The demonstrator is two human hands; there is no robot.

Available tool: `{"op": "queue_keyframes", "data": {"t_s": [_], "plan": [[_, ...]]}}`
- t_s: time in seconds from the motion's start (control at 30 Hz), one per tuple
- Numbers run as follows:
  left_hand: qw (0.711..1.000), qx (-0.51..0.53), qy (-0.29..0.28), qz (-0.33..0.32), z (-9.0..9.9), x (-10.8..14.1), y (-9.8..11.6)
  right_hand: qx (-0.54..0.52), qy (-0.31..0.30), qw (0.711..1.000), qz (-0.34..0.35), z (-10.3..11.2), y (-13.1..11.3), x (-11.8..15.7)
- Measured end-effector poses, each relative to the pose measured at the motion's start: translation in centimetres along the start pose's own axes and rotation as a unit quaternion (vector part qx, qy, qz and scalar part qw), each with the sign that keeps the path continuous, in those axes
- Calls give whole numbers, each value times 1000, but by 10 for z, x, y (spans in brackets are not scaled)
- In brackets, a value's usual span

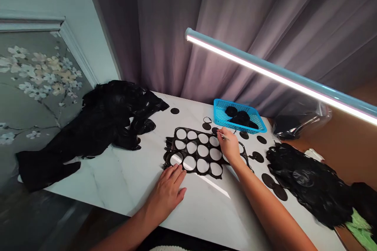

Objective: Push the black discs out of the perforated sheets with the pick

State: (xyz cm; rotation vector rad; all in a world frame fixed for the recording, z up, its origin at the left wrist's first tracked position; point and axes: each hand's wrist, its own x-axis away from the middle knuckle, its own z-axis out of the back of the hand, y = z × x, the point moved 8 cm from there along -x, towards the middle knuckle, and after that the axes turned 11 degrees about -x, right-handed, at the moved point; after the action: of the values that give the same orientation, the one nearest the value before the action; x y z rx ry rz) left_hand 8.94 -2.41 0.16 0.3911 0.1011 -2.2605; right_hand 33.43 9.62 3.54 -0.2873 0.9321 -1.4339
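Observation:
A black sheet point(198, 155) with rows of round holes lies flat on the white marbled table point(118, 180). My left hand point(169, 186) rests at the sheet's near left corner, fingers stretched out and touching its edge. At the far edge of the sheet, my right hand point(229, 145) pinches a thin, pale, pen-like tool point(224, 136). Its fingertips are beside a black disc point(216, 130), partly hidden by the hand. Other black discs, such as one disc point(206, 126) beyond the sheet and a pair of discs point(268, 180) on the right, lie loose around it.
A blue plastic basket point(219, 115) with black pieces stands at the back by the curtain point(171, 55). Heaps of black sheeting lie on the left point(97, 125) and on the right point(309, 180). A lit tube lamp point(265, 70) hangs above the table.

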Motion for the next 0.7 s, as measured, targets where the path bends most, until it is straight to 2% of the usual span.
{"op": "queue_keyframes", "data": {"t_s": [0.07, 0.13, 0.27, 0.33, 0.4, 0.57, 0.7], "plan": [[1000, 7, 3, 3, 4, 1, 0, -101, -19, 994, -42, -8, 4, -7], [1000, 10, 9, 18, 9, 3, -5, -209, -79, 972, -70, -30, -9, 1], [997, -15, 25, 68, 14, 11, -21, -389, -194, 889, -143, -81, -53, 34], [997, -23, 24, 73, 13, 15, -25, -440, -231, 852, -169, -98, -71, 49], [997, -26, 23, 75, 11, 18, -27, -460, -258, 831, -176, -108, -82, 59], [996, -11, 16, 91, 10, 20, -26, -439, -284, 834, -176, -115, -86, 74], [996, -18, 13, 90, 10, 19, -24, -405, -299, 853, -136, -118, -88, 79]]}}
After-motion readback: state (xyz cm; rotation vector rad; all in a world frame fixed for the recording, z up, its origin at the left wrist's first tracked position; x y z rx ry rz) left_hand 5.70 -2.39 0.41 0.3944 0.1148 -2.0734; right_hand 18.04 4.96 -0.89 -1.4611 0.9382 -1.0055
